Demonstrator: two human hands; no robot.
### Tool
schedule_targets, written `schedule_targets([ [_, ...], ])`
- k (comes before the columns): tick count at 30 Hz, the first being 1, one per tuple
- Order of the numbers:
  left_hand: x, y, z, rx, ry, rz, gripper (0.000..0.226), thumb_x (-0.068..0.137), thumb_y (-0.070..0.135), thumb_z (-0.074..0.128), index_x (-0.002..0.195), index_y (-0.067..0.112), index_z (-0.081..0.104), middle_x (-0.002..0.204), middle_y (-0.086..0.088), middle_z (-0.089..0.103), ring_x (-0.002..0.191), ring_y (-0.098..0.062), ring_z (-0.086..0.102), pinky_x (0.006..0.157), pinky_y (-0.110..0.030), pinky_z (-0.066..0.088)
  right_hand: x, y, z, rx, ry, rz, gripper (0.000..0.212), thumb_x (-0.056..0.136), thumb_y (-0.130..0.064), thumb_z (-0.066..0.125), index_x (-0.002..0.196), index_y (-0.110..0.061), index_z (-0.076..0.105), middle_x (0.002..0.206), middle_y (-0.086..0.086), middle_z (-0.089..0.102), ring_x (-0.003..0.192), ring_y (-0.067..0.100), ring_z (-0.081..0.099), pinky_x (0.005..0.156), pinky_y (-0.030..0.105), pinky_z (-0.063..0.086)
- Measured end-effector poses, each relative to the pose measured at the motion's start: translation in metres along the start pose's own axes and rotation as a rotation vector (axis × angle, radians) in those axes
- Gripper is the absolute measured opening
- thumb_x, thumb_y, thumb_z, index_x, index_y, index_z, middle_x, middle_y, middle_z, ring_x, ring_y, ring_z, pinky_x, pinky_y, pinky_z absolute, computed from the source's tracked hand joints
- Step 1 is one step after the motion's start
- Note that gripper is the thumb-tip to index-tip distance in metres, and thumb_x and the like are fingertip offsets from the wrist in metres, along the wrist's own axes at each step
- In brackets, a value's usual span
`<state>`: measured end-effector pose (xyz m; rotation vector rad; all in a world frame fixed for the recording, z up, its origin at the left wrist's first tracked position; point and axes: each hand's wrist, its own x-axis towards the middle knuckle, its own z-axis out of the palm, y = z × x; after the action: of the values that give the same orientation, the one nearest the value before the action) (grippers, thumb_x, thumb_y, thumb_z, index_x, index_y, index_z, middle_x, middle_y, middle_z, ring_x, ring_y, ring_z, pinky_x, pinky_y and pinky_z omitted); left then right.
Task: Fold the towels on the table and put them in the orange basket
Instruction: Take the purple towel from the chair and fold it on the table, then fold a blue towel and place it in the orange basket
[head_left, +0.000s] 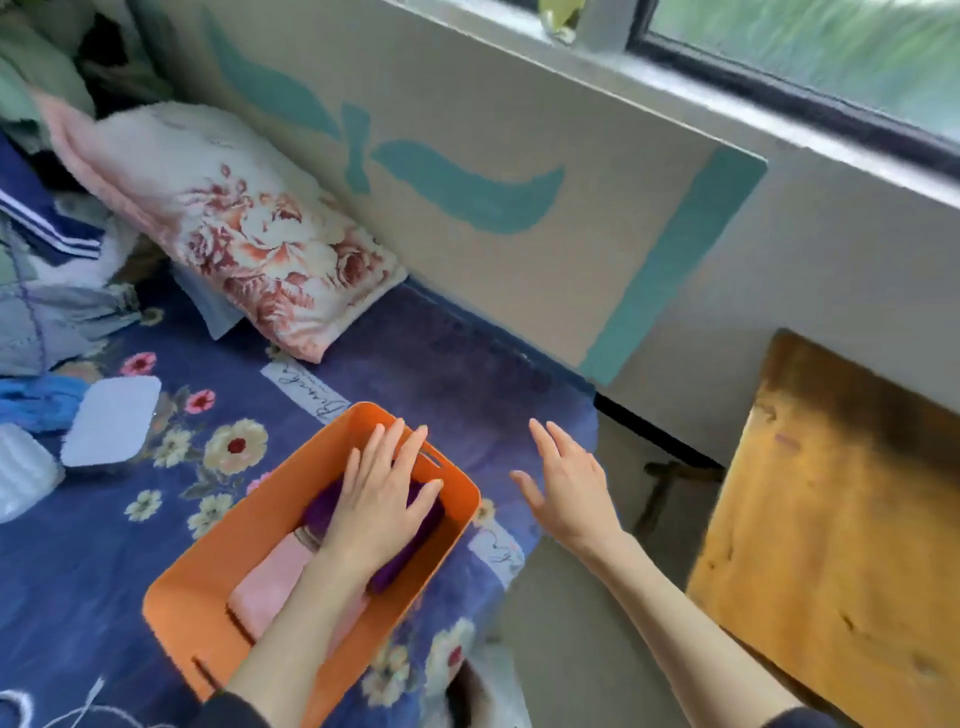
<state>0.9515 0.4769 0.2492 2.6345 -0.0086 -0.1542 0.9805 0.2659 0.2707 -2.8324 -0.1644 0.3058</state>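
At the far left we see a pile of clothes (47, 291) and, in front of it, a pale blue folded cloth (111, 421) lying on a dark blue bedcover (78, 561) printed with flowers. A floral pillow (249, 234) leans against a beige board (467, 171) painted with teal shapes, behind the bedcover.

Lower in the picture, the orange basket (197, 587) stands on the bedcover, close to its right edge. Inside the basket we see two folded towels: a pink towel (270, 577) in the nearer part, and a purple towel (319, 506) in the farther part, touching the pink one. Our left hand (382, 499) lies flat on the purple towel inside the basket. Its fingers are straight and spread, pressing down on the towel, not curled around it; the fingertips reach the far wall of the basket.

To the right of the basket, our right hand (569, 486) hovers in the air above the edge of the bedcover. Its fingers are stretched and relaxed, and it holds nothing. It is apart from the basket.

At the far right stands a wooden table (841, 519) with a worn yellow top. Above it, at the top right, we see a window (810, 47).
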Motion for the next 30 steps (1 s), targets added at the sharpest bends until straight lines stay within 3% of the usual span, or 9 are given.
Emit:
schedule_targets([
  [5,0.010,0.077,-0.001,0.026,-0.023,0.305,0.062,0.094,0.041,0.046,0.148,0.024,0.020,0.157,-0.001,0.014,0.146,-0.019,0.006,0.116,-0.039,0.010,-0.064,0.047,-0.040,0.102,0.143,0.218,0.066,0.095,-0.040,0.045,0.150,-0.021,0.014,0.156,0.004,0.017,0.142,0.018,0.018,0.109,0.032,0.027],
  [14,-0.047,0.228,0.030,0.039,-0.147,0.811,0.059,0.095,0.039,0.047,0.146,0.018,0.027,0.154,-0.004,0.023,0.144,-0.021,0.014,0.115,-0.038,0.018,-0.244,0.119,-0.077,0.186,0.429,0.638,0.063,0.095,-0.038,0.046,0.149,-0.023,0.017,0.153,0.001,0.024,0.139,0.020,0.027,0.111,0.038,0.030],
  [22,-0.216,0.310,0.076,-0.012,-0.357,1.186,0.061,0.093,0.047,0.045,0.146,0.024,0.025,0.155,-0.001,0.021,0.145,-0.019,0.011,0.117,-0.038,0.016,-0.470,0.122,-0.044,0.227,0.608,0.975,0.062,0.096,-0.039,0.044,0.149,-0.023,0.016,0.155,-0.002,0.021,0.141,0.016,0.021,0.113,0.035,0.025],
  [26,-0.323,0.333,0.099,-0.027,-0.491,1.395,0.062,0.094,0.047,0.043,0.148,0.026,0.020,0.156,0.002,0.017,0.145,-0.016,0.006,0.117,-0.034,0.010,-0.595,0.095,-0.012,0.284,0.717,1.195,0.061,0.097,-0.036,0.043,0.149,-0.024,0.016,0.154,-0.004,0.021,0.140,0.015,0.022,0.112,0.031,0.024],
  [30,-0.435,0.352,0.119,-0.066,-0.621,1.589,0.060,0.093,0.042,0.048,0.146,0.023,0.026,0.155,0.002,0.022,0.145,-0.016,0.009,0.117,-0.031,0.012,-0.706,0.060,0.026,0.277,0.773,1.416,0.060,0.097,-0.038,0.041,0.149,-0.024,0.014,0.154,-0.002,0.022,0.140,0.017,0.024,0.110,0.033,0.027],
])
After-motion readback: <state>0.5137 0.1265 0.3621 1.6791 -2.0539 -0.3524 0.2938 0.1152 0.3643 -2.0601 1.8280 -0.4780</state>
